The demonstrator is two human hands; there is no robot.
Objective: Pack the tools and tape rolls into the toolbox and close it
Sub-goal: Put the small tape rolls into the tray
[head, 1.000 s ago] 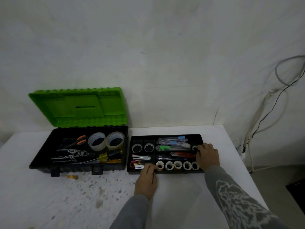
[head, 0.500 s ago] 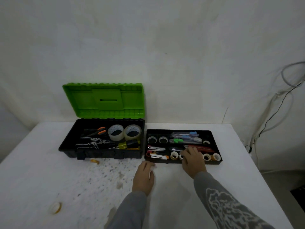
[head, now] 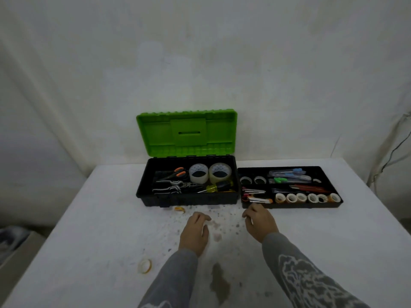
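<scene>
1. While both hands hover low over the worktop [head: 93, 218], the toolbox [head: 186, 200] sits at its far edge, long axis running left to right along the wall.
2. Its green lid [head: 186, 132] stands upright on the far hinge, inner face towards the person.
3. Inside, two clear tape rolls [head: 199, 177] stand on edge. The yellow-handled screwdriver [head: 216, 187] lies handle right, shaft pointing left. The pliers [head: 175, 189] lie handles left.
4. The black tray [head: 289, 206] lies just right of the toolbox, parallel to it, with small tape rolls lined along its near side.
5. The left hand [head: 195, 232] rests palm down, fingers loosely bent, holding nothing.
6. The right hand [head: 259, 223] curls near the tray's front-left corner; I cannot tell whether it pinches anything.
7. A small tape roll [head: 179, 209] lies loose before the toolbox, another [head: 145, 265] nearer the person.
</scene>
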